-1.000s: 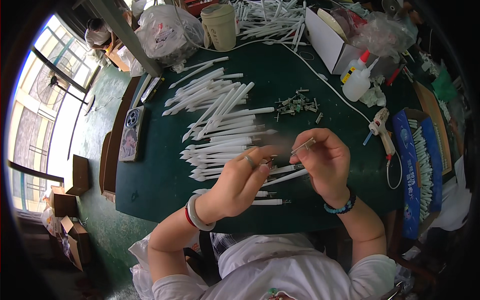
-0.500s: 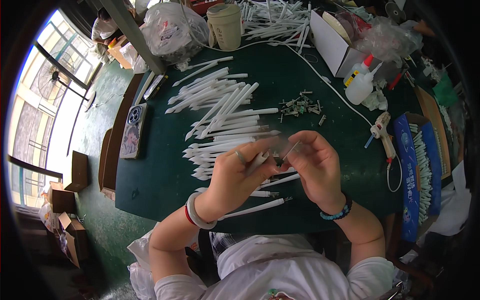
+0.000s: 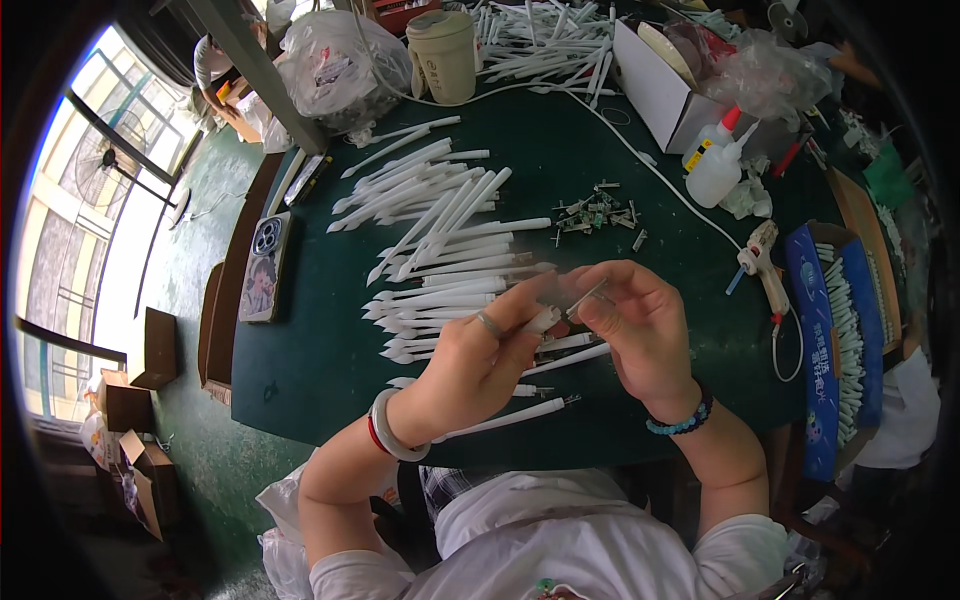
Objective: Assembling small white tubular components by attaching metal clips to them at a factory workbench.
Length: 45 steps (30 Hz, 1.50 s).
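Note:
In the head view, my left hand [image 3: 462, 362] is closed around a white plastic taper-candle tube [image 3: 543, 321], whose end shows past the thumb. Close beside it on the right, my right hand [image 3: 642, 325] pinches a small thin metallic part [image 3: 588, 297] between thumb and fingertips. The part is near the tube's end; whether they touch I cannot tell. Beneath and left of my hands lie several white candle tubes [image 3: 450, 285] with pointed flame tips, some with small metal pieces at their other ends. A heap of small circuit-board parts [image 3: 598, 213] rests beyond my hands.
At the right stand glue bottles [image 3: 716, 172], a glue gun [image 3: 762, 250] with its cable, and a blue box [image 3: 825, 350] of white sticks. A phone [image 3: 266, 265] lies at the table's left edge. Farther back are a lidded cup [image 3: 441, 60] and more tubes [image 3: 550, 40].
The tube's end in my left hand has turned further into view. My right hand still pinches the small part, a little shifted. The person at the back left has moved an arm.

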Available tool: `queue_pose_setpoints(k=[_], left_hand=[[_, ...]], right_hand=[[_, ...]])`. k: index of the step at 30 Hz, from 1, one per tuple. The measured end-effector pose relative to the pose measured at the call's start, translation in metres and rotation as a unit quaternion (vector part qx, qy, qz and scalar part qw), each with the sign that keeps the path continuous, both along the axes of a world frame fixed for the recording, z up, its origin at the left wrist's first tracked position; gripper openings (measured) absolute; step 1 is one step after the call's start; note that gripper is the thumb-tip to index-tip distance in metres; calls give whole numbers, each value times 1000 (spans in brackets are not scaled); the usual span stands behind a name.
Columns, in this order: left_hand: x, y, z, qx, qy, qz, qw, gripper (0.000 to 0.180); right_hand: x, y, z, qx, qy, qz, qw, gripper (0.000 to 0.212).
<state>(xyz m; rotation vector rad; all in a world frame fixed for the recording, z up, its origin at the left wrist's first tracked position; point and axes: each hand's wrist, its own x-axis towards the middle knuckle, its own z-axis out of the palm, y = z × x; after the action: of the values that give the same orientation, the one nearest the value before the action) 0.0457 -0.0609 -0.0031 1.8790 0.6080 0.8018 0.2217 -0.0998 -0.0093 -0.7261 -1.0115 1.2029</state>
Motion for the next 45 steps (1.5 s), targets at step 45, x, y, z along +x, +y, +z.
queue_pose_setpoints(k=[45], left_hand=[[-4, 1, -5, -216, -127, -134, 959, 43]], right_hand=[[-8, 2, -7, 1, -73, 45, 996, 12]])
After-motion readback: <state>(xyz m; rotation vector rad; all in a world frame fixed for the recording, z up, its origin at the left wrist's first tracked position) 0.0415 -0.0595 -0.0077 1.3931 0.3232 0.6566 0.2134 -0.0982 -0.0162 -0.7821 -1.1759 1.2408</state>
